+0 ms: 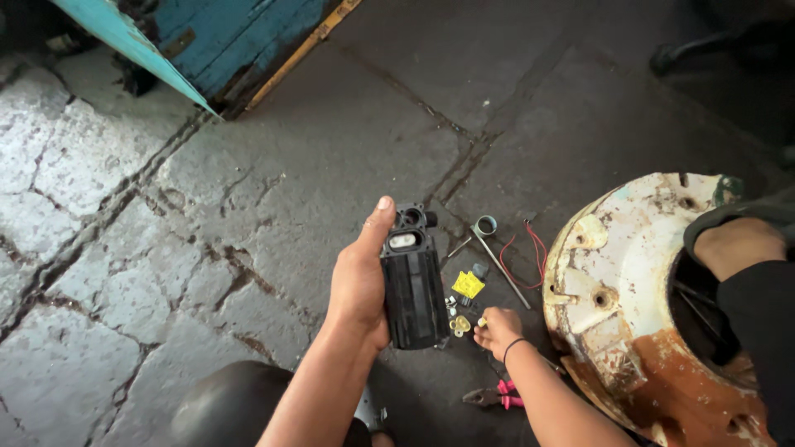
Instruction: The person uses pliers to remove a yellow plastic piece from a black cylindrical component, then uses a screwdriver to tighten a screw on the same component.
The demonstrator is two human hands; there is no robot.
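Observation:
My left hand [358,285] grips a black ribbed rectangular housing [411,285] and holds it upright over the stone floor, thumb along its left side. The housing's top end shows round openings. My right hand [497,329] is low beside it, fingers pinched on a small pale part near the floor. Small loose parts [459,319] and a yellow piece [468,285] lie just under and beside that hand.
A rusty white metal drum [617,285] lies at right, with another person's dark-sleeved arm [749,273] reaching into it. Red-handled pliers [495,396], a metal rod with a ring [497,252] and red wires [530,248] lie on the cracked stone floor. A blue wooden structure [224,41] stands at top left.

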